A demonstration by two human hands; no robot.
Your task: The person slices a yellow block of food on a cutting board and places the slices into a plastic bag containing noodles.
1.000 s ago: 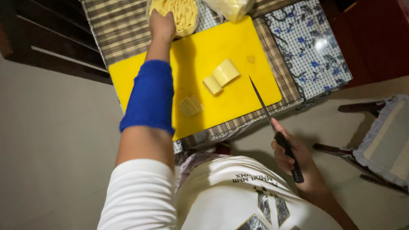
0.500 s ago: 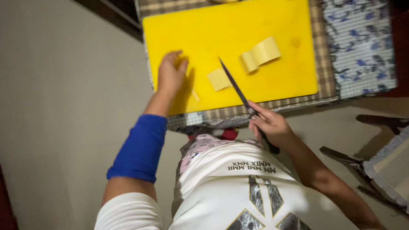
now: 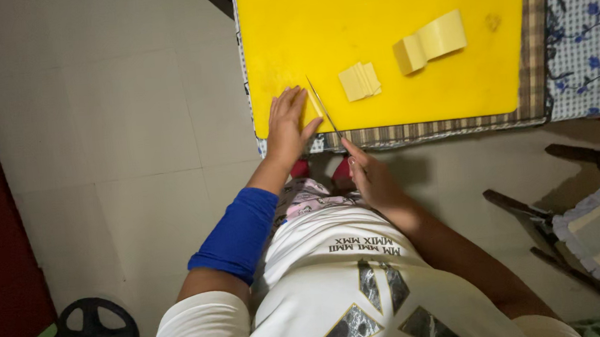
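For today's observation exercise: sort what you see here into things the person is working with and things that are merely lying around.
In use:
left hand
right hand
knife
yellow cutting board
small stack of pale slices
larger folded pale strip

Lying about:
floral cloth
black wheel on the floor
wooden chair with cushion

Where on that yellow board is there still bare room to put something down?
The board is bare across its upper left, above the left hand, and along its right edge past the folded strip. It is crowded at the lower left: that hand, the knife held by the right hand, and the small stack sit close together.
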